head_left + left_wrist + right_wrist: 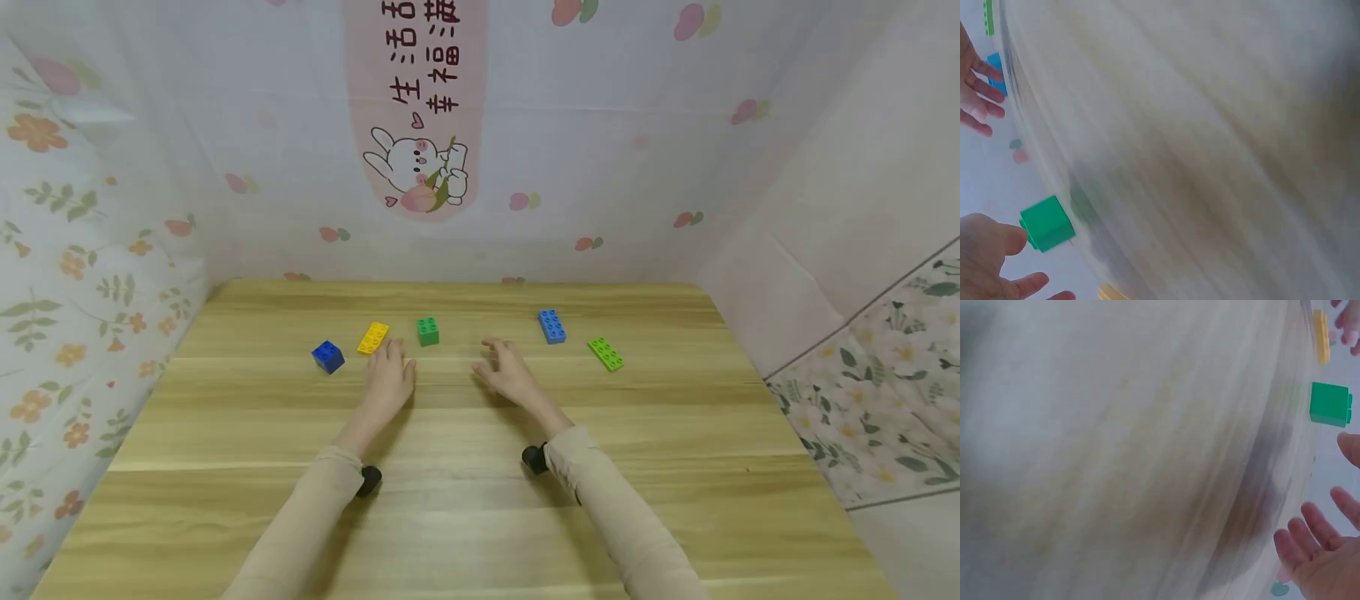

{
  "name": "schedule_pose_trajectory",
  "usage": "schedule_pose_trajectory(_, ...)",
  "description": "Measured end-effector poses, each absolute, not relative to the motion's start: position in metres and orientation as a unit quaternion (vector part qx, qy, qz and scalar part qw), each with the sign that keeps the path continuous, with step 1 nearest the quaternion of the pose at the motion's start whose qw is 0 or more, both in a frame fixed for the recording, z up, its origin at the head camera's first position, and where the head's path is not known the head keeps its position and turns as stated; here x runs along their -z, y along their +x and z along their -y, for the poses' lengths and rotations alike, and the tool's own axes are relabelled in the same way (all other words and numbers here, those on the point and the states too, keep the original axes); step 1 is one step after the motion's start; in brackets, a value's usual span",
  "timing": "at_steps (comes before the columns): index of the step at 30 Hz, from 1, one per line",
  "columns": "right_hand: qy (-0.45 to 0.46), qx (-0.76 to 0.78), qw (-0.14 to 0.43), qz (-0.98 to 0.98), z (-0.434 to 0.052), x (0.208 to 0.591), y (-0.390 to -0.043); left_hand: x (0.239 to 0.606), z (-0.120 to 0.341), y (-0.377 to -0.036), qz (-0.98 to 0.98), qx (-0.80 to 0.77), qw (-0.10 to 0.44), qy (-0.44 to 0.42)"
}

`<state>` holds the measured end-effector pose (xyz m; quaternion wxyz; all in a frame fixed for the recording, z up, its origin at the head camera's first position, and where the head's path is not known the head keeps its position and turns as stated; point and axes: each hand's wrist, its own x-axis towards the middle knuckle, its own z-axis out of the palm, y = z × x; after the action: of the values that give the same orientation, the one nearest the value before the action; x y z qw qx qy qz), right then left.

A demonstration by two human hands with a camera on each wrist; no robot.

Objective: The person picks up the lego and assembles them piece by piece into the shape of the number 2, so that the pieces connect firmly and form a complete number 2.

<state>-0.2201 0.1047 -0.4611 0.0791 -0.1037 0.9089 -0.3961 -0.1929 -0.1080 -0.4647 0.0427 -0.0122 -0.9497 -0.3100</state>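
Note:
In the head view my left hand (387, 379) hovers at the near edge of a flat yellow toy brick (372, 338), fingers loosely extended and holding nothing. A green toy brick (428, 331) stands just beyond and to the right of that hand; in the left wrist view the green brick (1047, 224) appears past the thumb. My right hand (510, 375) is apart from every brick, its fingers spread and slightly bent, as the right wrist view of the hand (1325, 556) also shows. Left of the yellow brick sits a dark blue brick (327, 357).
Right of my right hand lie a longer blue brick (552, 326) and a flat lime-green brick (606, 353). The wooden table (465, 517) ends at a patterned cloth backdrop (600, 150), with more cloth hanging along both sides.

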Motion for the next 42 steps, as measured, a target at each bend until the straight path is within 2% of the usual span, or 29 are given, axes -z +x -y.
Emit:
schedule_pose_trajectory(6, -0.1, 0.406, 0.103, -0.902, -0.099, 0.459, -0.233, 0.462, 0.117, -0.201, 0.951, 0.308, 0.03, 0.01)
schedule_pose_trajectory(22, -0.132, 0.399, 0.097, -0.902, -0.079, 0.46, -0.253, 0.46, 0.136, -0.216, 0.946, 0.314, 0.051, 0.057)
schedule_pose_trajectory(31, -0.137, 0.424, 0.117, -0.888, -0.063, 0.467, -0.257, 0.464, 0.14, -0.22, 0.945, 0.309, 0.006, 0.107)
schedule_pose_trajectory(38, -0.139, 0.441, 0.125, -0.878, -0.054, 0.47, -0.262, 0.47, 0.138, -0.216, 0.956, 0.272, 0.04, 0.105)
schedule_pose_trajectory(42, -0.149, 0.45, 0.122, -0.872, -0.049, 0.471, -0.266, 0.473, 0.14, -0.218, 0.957, 0.261, 0.04, 0.117)
